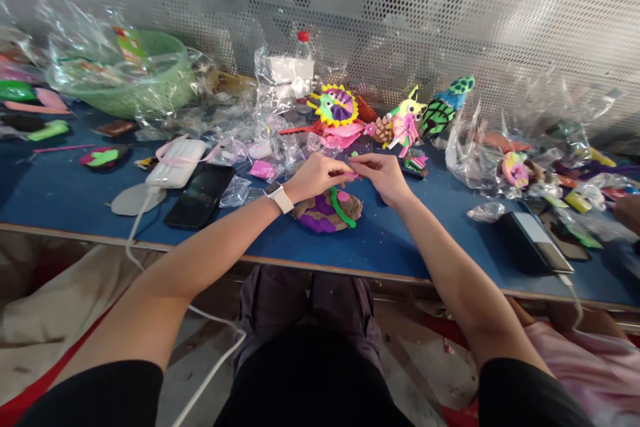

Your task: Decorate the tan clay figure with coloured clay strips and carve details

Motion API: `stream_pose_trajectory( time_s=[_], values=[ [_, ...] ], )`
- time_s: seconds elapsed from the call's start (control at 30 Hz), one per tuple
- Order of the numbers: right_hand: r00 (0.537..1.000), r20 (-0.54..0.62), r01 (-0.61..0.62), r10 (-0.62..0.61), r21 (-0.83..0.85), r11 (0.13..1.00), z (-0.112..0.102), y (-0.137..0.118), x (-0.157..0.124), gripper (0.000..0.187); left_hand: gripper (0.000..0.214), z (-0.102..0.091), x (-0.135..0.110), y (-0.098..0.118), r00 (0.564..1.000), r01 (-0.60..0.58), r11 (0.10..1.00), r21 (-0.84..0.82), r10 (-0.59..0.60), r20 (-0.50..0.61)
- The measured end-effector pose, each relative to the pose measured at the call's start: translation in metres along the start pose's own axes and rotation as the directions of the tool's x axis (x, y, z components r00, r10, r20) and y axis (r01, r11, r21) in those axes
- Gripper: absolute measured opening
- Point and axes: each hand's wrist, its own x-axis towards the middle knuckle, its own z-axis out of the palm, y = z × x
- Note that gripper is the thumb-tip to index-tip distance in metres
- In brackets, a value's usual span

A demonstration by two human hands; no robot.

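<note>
My left hand (324,175) and my right hand (381,173) meet above the blue table, fingertips pinched together on a small bit of pink modelling clay (353,175). Most of that bit is covered by my fingers. Just below them lies a flat, rounded pine-bark-like piece (327,210) in brown, partly coated with purple clay. A green clay strip (342,211) curves across it, and a pink clay dot (343,197) sits beside the strip. Past my fingertips, a little green clay (355,154) shows.
Behind my hands stand several colourful clay figures (407,121) among clear plastic bags (295,147). A black phone (200,195) and a white power bank (177,163) with a cable lie left. Another phone (537,240) rests right. A green basket (135,93) is back left. People sit on both sides.
</note>
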Motion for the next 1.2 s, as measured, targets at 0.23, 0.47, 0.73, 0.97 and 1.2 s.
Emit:
stream_pose_trajectory(
  time_s=[0.23,0.47,0.73,0.97,1.2],
  values=[
    [0.999,-0.031,0.01,-0.01,0.005,1.0,-0.001,-0.003,0.0,0.044,0.011,0.003,0.0,-0.008,0.996,-0.086,0.995,0.046,0.087,-0.011],
    [0.999,-0.049,0.018,-0.017,0.018,1.0,-0.003,-0.003,0.001,0.048,0.019,0.004,0.0,-0.005,0.998,0.044,0.997,-0.065,-0.046,-0.031],
    [0.994,0.051,-0.097,0.094,0.067,0.993,-0.006,-0.002,0.002,0.049,0.021,0.002,0.002,-0.013,0.998,-0.066,0.997,0.028,0.067,-0.015],
    [0.977,0.142,-0.175,0.161,0.094,0.98,-0.015,-0.007,0.0,0.051,0.021,-0.003,0.004,-0.009,0.995,-0.062,0.996,-0.064,0.067,0.072],
    [0.969,0.165,-0.206,0.183,0.14,0.968,-0.015,-0.014,-0.001,0.059,0.049,-0.003,0.005,-0.001,0.989,0.147,0.923,-0.355,-0.13,0.072]
  ],
)
